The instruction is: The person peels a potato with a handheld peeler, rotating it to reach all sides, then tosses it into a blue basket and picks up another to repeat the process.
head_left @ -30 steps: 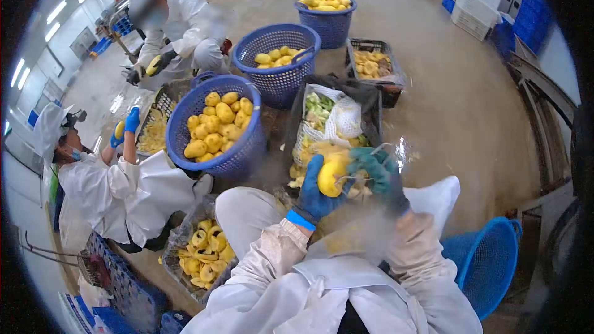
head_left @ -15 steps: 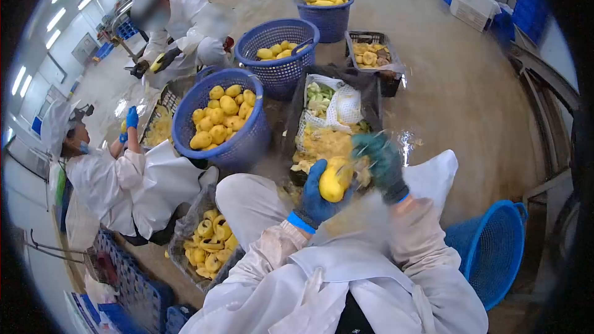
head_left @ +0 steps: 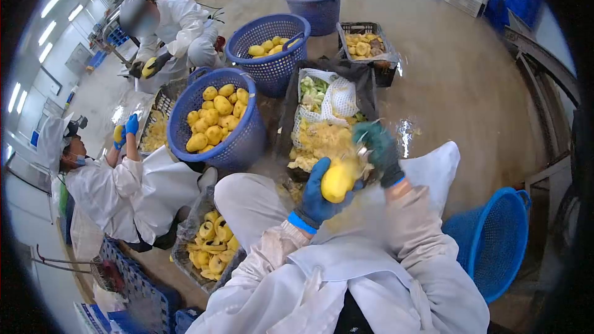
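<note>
My left hand (head_left: 318, 198), in a blue glove, is wrapped round a smooth yellow fruit (head_left: 338, 180) that looks like a peeled mango. Beside it, my right hand (head_left: 378, 148), in a dark green glove, is closed on a small peeler (head_left: 364, 153), blurred by motion at the fruit's upper right side. Just beyond both hands lies a black crate (head_left: 286, 125) lined with netting, with a heap of yellow peelings (head_left: 322, 142) and some pale green scraps in it.
Purple baskets of yellow fruit (head_left: 213, 117) stand ahead and to the left. A crate of cut pieces (head_left: 210, 247) sits by my left knee. A blue basket (head_left: 495, 241) is at my right. Two co-workers (head_left: 105, 179) in white handle fruit on the left.
My right hand has shifted slightly up and shows less blur, with the tool clearer. The left hand still grips the fruit. The whole view has moved a little.
</note>
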